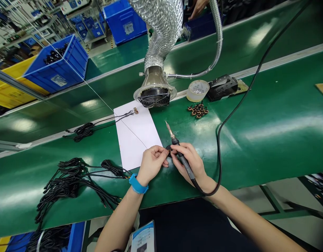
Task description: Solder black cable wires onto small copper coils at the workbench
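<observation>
My right hand (189, 161) is closed around a soldering iron (184, 163), whose bare metal tip points up and away from me. Its thumb and forefinger also reach a small black round part (169, 151) with copper colour on it. Pinched at that part's left edge are the fingers of my left hand (154, 159), which wears a blue wristband (138, 184). A thin wire (130, 128) runs down from the upper left to the left hand; whether the fingers grip it is hidden. Left of the hands lies a white sheet (137, 138) with black cable ends and small copper-coloured pieces on it.
A fume duct (155, 87) hangs over the green bench. Behind the iron are a pile of small copper-coloured coils (198, 110), a tape roll (197, 91) and a black metal holder (222, 87). Bundled black cables (64, 183) lie left. The iron's cord (236, 108) arcs right.
</observation>
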### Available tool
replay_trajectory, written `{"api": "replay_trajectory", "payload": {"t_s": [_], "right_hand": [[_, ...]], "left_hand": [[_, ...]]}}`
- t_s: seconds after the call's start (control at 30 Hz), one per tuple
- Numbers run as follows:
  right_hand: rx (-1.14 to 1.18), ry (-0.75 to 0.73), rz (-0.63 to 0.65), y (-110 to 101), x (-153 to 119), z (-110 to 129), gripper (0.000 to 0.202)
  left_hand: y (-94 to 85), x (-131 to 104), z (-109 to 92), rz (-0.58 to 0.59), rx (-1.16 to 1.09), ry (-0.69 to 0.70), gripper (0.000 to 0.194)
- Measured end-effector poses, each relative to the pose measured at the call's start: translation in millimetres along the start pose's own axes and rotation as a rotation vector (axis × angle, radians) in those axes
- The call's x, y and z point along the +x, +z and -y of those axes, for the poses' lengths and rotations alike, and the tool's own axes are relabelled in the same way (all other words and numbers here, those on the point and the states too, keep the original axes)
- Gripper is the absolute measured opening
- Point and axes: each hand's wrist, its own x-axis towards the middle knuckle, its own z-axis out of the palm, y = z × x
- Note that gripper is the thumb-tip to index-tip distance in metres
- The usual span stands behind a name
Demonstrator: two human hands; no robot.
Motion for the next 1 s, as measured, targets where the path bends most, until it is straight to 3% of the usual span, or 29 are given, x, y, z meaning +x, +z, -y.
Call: {"api": "replay_trajectory", "payload": {"t_s": [0.23,0.47,0.67,1.0], "right_hand": [[0.012,0.037,-0.146,-17,-5,9,0.04],[0.003,0.182,-0.22,-39,-37,14,0.018],[0.028,0.131,-0.256,-39,-44,13,0.015],[-0.029,0.131,-0.211,-37,-37,16,0.011]], "left_hand": [[0.3,1,4,-0.053,-0.036,-0.005,0.032],[3.0,0,3,-0.076,-0.022,-0.008,0.033],[3.6,-2,4,-0.072,0.018,-0.011,0.03],[2.5,-3,3,-0.06,0.039,-0.004,0.03]]}}
